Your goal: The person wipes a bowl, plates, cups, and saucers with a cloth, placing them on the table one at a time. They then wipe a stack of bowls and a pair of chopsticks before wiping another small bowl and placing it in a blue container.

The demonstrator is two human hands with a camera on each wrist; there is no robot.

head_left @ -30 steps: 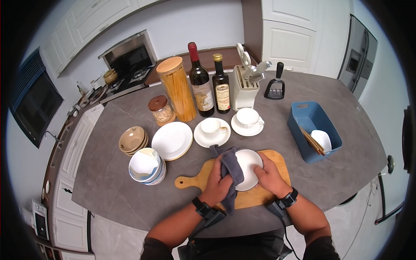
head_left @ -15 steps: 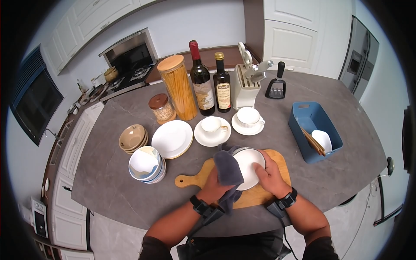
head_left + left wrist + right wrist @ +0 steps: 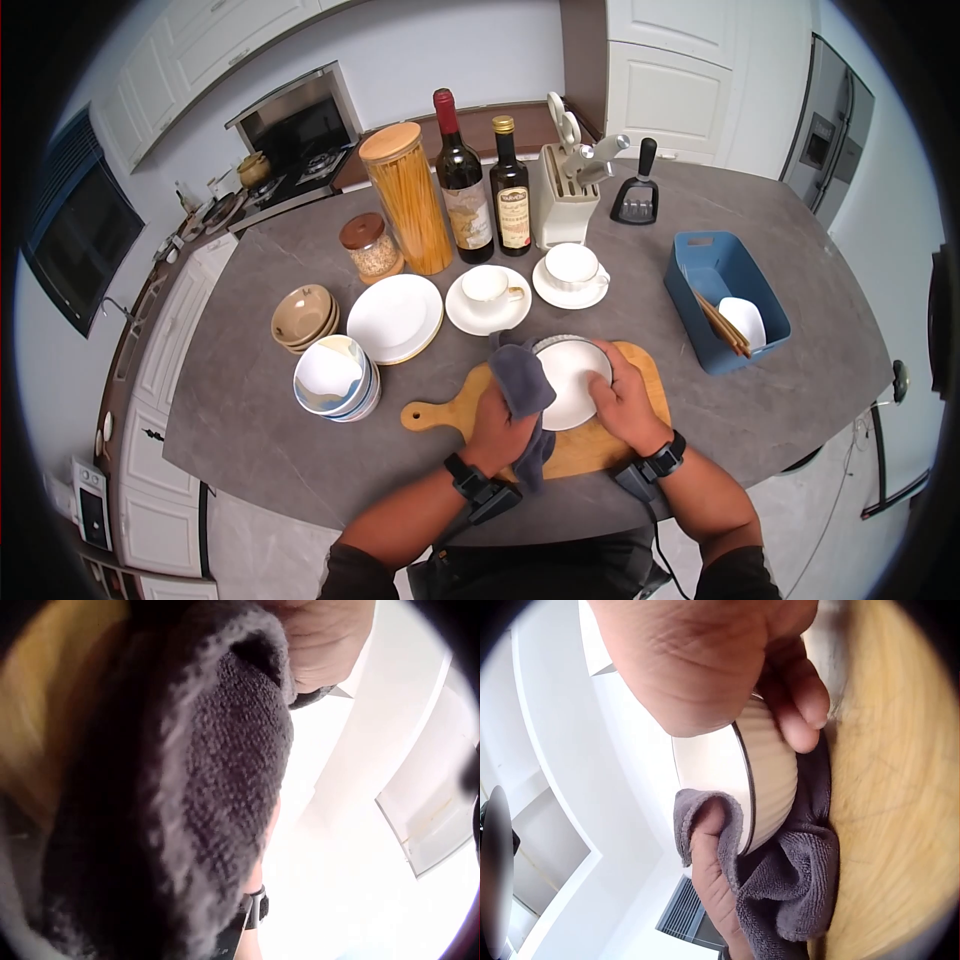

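A white bowl [image 3: 572,388] with a ribbed outside and a dark rim is tilted over the wooden cutting board [image 3: 648,385]. My right hand [image 3: 630,408] grips its right side, thumb inside the bowl; in the right wrist view, fingers curl against the ribbed wall [image 3: 772,776]. My left hand [image 3: 497,432] holds a dark grey towel [image 3: 522,382] at the bowl's left edge. The left thumb pushes a fold of towel over the rim in the right wrist view. Towel fabric [image 3: 225,757] fills much of the left wrist view and hides the left fingers.
Left of the board stand patterned bowls [image 3: 335,380], brown bowls [image 3: 303,315] and white plates [image 3: 395,318]. Behind it are two cups on saucers [image 3: 488,318], jars, two bottles [image 3: 463,200] and a knife block [image 3: 562,205]. A blue basket [image 3: 690,325] with chopsticks stands right.
The towel has shifted along the bowl's left edge, and its upper part now folds over the left hand. The bowl has turned slightly, showing its ribbed outside at the far rim.
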